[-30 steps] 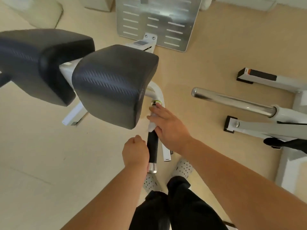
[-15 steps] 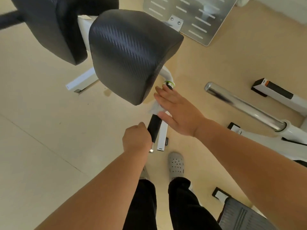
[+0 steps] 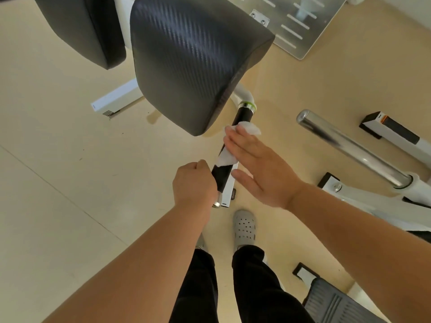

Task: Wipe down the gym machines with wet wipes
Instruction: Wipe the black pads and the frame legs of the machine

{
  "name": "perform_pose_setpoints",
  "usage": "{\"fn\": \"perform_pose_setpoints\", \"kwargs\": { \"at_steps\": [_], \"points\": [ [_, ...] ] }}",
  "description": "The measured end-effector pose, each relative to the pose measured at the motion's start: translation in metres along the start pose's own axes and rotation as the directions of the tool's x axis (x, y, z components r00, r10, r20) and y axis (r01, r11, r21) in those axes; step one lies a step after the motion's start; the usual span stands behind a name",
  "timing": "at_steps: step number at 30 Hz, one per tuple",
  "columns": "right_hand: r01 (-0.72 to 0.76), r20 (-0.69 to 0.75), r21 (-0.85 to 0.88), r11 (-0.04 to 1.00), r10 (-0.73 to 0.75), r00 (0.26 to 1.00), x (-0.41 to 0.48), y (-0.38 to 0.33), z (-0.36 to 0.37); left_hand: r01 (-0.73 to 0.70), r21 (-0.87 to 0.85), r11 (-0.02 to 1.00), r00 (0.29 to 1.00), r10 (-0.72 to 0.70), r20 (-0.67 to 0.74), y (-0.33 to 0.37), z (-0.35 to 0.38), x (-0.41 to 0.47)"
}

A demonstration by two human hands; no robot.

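Two bare hands work a white wet wipe (image 3: 224, 157) along the black handle (image 3: 244, 115) of a gym machine, seen from above.

At far left a second pad (image 3: 81, 26) is cut off by the frame, beside the large black pad (image 3: 193, 61) that overhangs the handle's top. Below it the left hand (image 3: 194, 183), forearm reaching up from the lower edge, is a fist curled round the handle's lower end, knuckles up. The wipe is wrapped over the handle's middle, just above that fist. The right hand (image 3: 261, 169) lies flat against it, fingers straight and together, thumb spread toward the left hand, pressing the wipe to the handle. The hands sit close but apart. Right of them a chrome bar (image 3: 349, 145) slants across the beige floor (image 3: 70, 159); a grey clog (image 3: 245, 227) shows below.
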State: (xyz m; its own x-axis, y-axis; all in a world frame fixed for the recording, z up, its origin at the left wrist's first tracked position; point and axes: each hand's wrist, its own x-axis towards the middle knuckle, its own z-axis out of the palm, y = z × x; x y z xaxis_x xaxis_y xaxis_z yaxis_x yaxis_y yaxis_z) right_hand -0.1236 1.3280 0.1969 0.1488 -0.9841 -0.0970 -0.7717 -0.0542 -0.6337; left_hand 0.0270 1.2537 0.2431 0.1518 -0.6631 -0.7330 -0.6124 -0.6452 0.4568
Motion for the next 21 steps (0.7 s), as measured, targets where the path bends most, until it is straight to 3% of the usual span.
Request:
{"fn": "perform_pose_setpoints", "kwargs": {
  "at_steps": [7, 11, 17, 21],
  "points": [
    [-0.209, -0.049, 0.035, 0.977, 0.211, 0.976, 0.034, 0.001, -0.011, -0.052, 0.037, 0.998, 0.998, 0.053, -0.022, -0.001, -0.002, -0.003],
    [-0.069, -0.15, -0.055, 0.996, 0.061, 0.987, 0.004, -0.024, 0.005, -0.081, -0.027, 0.996, 0.996, 0.08, -0.047, -0.003, -0.001, -0.007],
    [0.143, 0.019, -0.13, 0.981, -0.142, 0.99, 0.002, -0.006, -0.001, -0.11, -0.086, 0.99, 0.992, 0.104, -0.071, -0.005, -0.002, -0.01],
    [-0.051, -0.006, -0.112, 0.992, 0.05, 0.999, 0.035, 0.022, -0.021, -0.133, -0.062, 0.989, 0.99, 0.13, -0.058, -0.005, -0.001, -0.01]
  ]
}}
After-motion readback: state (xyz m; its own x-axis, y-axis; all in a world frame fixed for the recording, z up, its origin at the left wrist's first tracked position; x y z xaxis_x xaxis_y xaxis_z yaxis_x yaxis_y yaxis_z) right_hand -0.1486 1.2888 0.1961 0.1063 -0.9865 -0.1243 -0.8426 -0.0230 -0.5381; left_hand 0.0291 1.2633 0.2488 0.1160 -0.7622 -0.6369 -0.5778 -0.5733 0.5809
